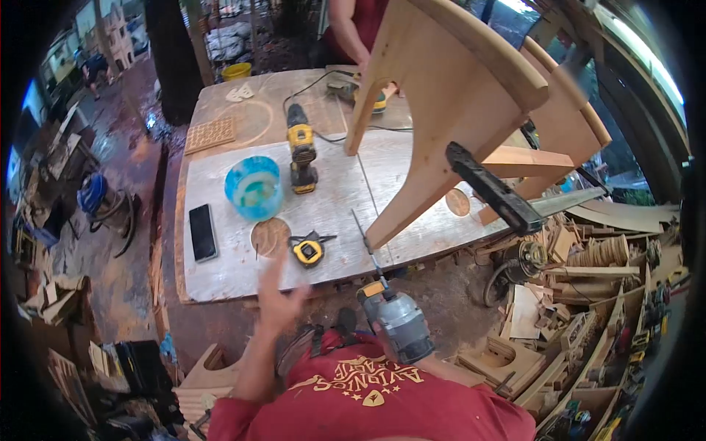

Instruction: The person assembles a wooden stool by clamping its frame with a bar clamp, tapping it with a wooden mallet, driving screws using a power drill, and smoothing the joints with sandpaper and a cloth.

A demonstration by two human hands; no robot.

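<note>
My left hand [280, 300] is raised before the table's near edge, somewhat blurred, its fingers apart and nothing in them. A grey and yellow power drill [403, 327] with a long thin bit is in my right hand [377, 328], which the tool mostly hides. The bit points toward the lower end of a curved wooden leg of a large frame [441, 110]. A black clamp [493, 187] grips that frame. On the tabletop [213, 169] lie a yellow tape measure [307, 251], a phone [203, 232] and a yellow-black drill [301, 151], beside a blue bucket [254, 188].
Across the table, another person's hand [390, 90] is at a corded yellow tool [379, 101]. Wood offcuts [526, 312] and shelves with tools stand at the right. A blue-topped shop vacuum [99, 197] is on the left floor. A yellow bucket [237, 71] stands behind the table.
</note>
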